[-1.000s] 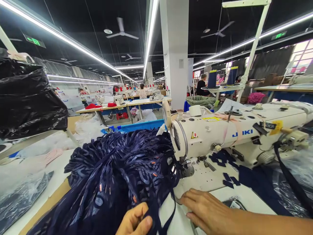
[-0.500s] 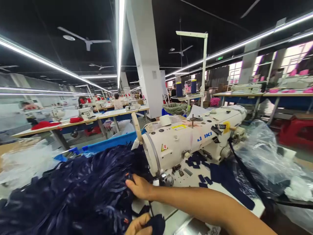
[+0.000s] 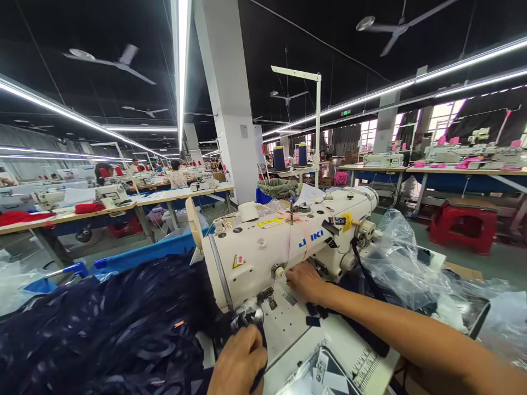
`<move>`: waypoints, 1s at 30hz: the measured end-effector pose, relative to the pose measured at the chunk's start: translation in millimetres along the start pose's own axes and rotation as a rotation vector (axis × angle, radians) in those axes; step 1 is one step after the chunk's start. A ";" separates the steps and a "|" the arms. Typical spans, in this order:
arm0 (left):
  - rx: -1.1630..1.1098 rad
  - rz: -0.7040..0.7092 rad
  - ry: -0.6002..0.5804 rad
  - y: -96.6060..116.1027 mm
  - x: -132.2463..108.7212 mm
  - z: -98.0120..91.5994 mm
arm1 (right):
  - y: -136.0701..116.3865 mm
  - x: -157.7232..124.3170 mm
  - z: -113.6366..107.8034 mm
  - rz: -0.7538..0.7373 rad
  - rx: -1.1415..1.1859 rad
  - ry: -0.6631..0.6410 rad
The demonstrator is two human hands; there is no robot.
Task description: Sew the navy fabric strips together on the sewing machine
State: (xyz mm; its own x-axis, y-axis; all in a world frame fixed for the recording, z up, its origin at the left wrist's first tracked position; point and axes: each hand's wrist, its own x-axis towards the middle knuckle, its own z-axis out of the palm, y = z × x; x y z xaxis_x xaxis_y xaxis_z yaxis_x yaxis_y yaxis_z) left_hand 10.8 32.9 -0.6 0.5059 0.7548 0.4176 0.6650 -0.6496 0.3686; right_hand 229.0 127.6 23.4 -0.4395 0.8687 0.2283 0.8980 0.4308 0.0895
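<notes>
My left hand (image 3: 239,359) is closed around a piece of navy fabric (image 3: 260,351), just in front of the sewing machine's (image 3: 251,252) needle end. Much of that fabric is hidden behind the fingers. My right hand (image 3: 305,282) reaches under the machine's arm, fingers bent down and together over the bed, where small navy fabric pieces (image 3: 313,321) lie. Whatever its fingertips hold, if anything, is out of sight. At the left a large heap of navy straps or strips (image 3: 123,323) comes up close to the machine head.
Clear plastic bags (image 3: 395,252) lie right of the machine. A tray with small white labels (image 3: 329,378) sits at the front edge. Behind the heap is a blue cloth bin (image 3: 152,247). A red stool (image 3: 463,225) stands at the right; thread cones (image 3: 279,158) stand behind.
My right hand has left the navy heap and moved right, under the machine's arm. My left hand has moved up toward the needle end with its fabric. The view has turned right.
</notes>
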 end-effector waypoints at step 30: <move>0.489 0.073 -0.088 -11.6 -36.2 27.5 | -47.4 -44.1 18.1 -0.499 0.300 0.159</move>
State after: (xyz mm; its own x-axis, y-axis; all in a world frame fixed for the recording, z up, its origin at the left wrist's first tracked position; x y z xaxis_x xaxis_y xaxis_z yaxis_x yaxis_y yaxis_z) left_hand -0.1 15.7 -42.8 0.5911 0.7276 0.3482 0.7952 -0.5980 -0.1003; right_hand 205.4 73.3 -8.6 -0.7770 0.5071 0.3731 0.5292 0.8471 -0.0492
